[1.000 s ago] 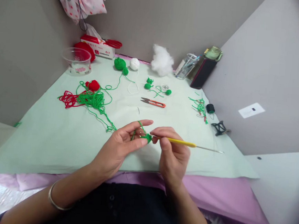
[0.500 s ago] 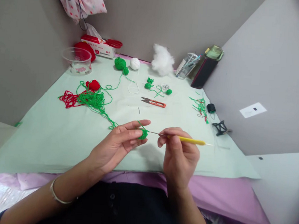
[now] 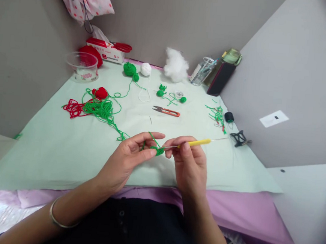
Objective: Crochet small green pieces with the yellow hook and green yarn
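Between thumb and fingers, my left hand (image 3: pixel 130 153) pinches a small green crochet piece (image 3: pixel 159 151). A strand of green yarn (image 3: pixel 153 137) runs up from the piece over my raised left index finger. My right hand (image 3: pixel 189 160) grips a yellow-handled crochet hook (image 3: pixel 196 142), its thin metal shaft pointing left. The hook's tip meets the crochet piece, partly hidden there. From behind my left hand, the yarn leads to a loose tangle of green yarn (image 3: pixel 102 109) on the table.
Orange thread snips (image 3: pixel 166 111) lie ahead of my hands. Behind them are small green crocheted pieces (image 3: pixel 160 93), white stuffing (image 3: pixel 175 66) and a green yarn ball (image 3: pixel 130 69). A clear tub (image 3: pixel 83 72) stands back left; yarn scraps (image 3: pixel 217 115) and a black thread spool (image 3: pixel 229 117) lie right.
My right hand has moved left, bringing the hook from just beside the crochet piece to its edge. The hook now slants up to the right. The left fingers have turned the piece slightly.
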The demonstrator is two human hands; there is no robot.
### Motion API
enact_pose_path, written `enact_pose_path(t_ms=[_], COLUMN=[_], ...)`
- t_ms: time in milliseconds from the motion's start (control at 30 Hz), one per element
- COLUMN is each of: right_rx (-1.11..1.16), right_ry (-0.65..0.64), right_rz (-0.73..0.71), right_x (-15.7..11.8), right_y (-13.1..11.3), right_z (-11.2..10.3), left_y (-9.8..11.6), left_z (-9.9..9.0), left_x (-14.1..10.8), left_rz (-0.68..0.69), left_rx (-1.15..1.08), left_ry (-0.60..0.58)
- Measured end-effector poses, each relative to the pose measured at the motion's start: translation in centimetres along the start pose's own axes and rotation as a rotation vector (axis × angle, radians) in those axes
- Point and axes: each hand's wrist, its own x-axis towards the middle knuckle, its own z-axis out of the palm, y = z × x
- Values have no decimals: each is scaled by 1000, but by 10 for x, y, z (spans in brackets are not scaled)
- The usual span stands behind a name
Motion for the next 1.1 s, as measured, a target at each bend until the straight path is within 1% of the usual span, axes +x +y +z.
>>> enact_pose_path(t_ms=[67,133,200,267,333,367,400,433,467,500,567,633,667,733,767,833,900,933,1000,1033,1067,1100], right_rx=[-69,-219,-413,-633,-845,-930,-979,-975,-920,-823,-568,-359,-309,-316,-353,-464,-621,-703,-808,-806,-762,-681], right_ry=[-17,-27,-51,-96,-94,-70,-41,-17,1,14,42,49,35,-10,-20,-13,-1,-1,-8,-6,13,45], right_rz=[-35,-113,-258,-448,-659,-741,-791,-798,-757,-684,-506,-364,-320,-279,-289,-355,-481,-560,-674,-681,-650,-583], right_x=[-2,-6,-11,-16,-20,-21,-21,-21,-20,-19,-14,-9,-8,-6,-6,-9,-14,-16,-18,-18,-16,-14], right_y=[-2,-4,-4,0,7,10,12,13,13,11,6,2,1,2,3,7,11,13,14,13,11,9], right_z=[-1,-1,-1,1,2,2,2,2,2,2,2,2,3,4,5,6,6,6,4,2,1,0], left_y=[-1,-3,-4,-4,-3,-3,-2,-1,1,2,3,3,3,0,-1,-4,-6,-6,-5,-4,-3,-1], left_z=[-1,-2,0,4,8,9,9,9,8,6,4,3,3,6,8,11,14,15,14,13,11,9], left_x=[0,0,-1,-1,-1,0,0,1,2,3,4,4,3,2,2,1,1,1,2,3,4,5], left_rz=[15,53,94,123,81,26,-50,-125,-183,-213,-197,-150,-130,-82,-55,-1,19,-1,-96,-157,-207,-236], left_rx=[24,46,73,70,-9,-77,-150,-218,-274,-312,-325,-269,-234,-175,-154,-134,-148,-171,-241,-279,-316,-346], left_ry=[-4,2,37,93,116,99,67,32,2,-19,-24,-15,-18,-19,-17,14,57,71,53,27,-1,-24])
